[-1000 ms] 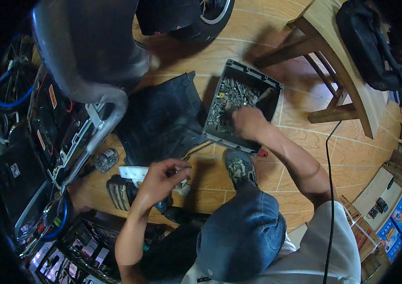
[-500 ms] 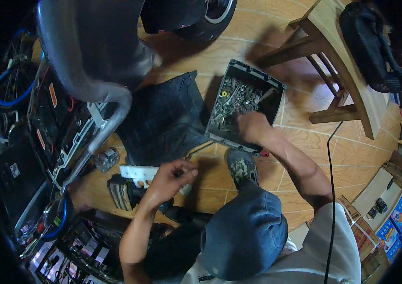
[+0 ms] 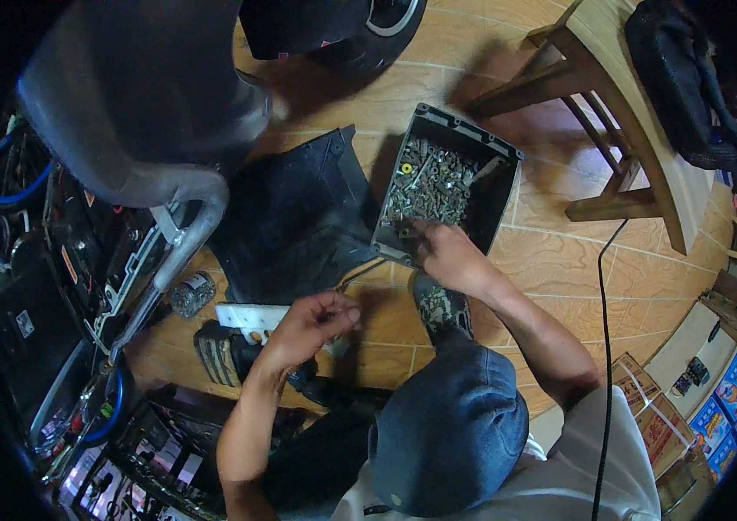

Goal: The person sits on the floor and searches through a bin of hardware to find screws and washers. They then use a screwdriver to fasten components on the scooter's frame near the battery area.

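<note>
A dark grey open box (image 3: 507, 187) stands on the floor in front of me, tilted a little. Loose screws and bolts (image 3: 438, 178) cover its bottom, with a small yellow ring among them. My right hand (image 3: 448, 257) reaches over the near rim; its forefinger stretches onto the hardware at the near left corner, and its other fingers are partly hidden. My left hand (image 3: 321, 323) hovers left of the box, thumb bent toward curled fingers; whatever lies inside them cannot be made out. Behind it on the floor is a white block with holes (image 3: 251, 316).
A black plastic panel (image 3: 295, 217) lies left of the box. Nearby stands a clear jar (image 3: 192, 293) of small parts. A vehicle's seat and metal rail (image 3: 190, 230) fill the left; a wooden chair (image 3: 611, 122) stands right. A black cable (image 3: 605, 347) hangs at right.
My right hand has moved left and nearer, from the middle of the box to its near left corner, uncovering more screws. My left hand has barely shifted. The view has shifted slightly.
</note>
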{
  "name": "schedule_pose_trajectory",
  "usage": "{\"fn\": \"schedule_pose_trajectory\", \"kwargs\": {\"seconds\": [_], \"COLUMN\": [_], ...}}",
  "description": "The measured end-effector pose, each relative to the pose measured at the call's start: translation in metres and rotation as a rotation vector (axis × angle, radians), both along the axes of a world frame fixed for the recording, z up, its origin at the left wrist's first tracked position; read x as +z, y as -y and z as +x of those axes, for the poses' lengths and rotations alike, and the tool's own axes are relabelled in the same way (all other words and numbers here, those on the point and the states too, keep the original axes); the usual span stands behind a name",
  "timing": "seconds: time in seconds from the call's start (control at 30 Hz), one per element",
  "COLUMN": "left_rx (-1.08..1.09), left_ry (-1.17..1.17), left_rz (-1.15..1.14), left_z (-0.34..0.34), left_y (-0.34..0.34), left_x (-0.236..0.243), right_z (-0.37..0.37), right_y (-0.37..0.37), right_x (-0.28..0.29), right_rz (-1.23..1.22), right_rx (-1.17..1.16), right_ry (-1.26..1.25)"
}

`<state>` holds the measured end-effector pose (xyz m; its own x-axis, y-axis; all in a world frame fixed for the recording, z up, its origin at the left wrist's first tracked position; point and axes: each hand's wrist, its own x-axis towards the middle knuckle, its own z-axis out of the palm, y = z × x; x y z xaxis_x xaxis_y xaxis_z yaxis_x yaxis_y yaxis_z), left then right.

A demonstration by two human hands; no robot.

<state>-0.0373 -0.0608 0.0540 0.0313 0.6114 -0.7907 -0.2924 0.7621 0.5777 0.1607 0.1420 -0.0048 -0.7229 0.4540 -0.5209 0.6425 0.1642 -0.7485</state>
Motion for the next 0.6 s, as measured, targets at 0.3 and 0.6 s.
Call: {"fn": "schedule_pose_trajectory", "kwargs": {"seconds": [0.3,0.6], "left_rx": [0.012,-0.028], "left_ry": [0.023,-0.016], "left_rz": [-0.030,-0.049], "left_z": [-0.002,0.000], "left_y": [-0.003,-0.008], "left_x": [-0.001,0.006], "right_z": [0.002,-0.024], "right_y": [0.002,-0.021], "right_x": [-0.026,-0.060], "right_rz": [-0.253,0.139], "right_rx": [-0.917,-0.825], "right_ry": [-0.221,0.037]}}
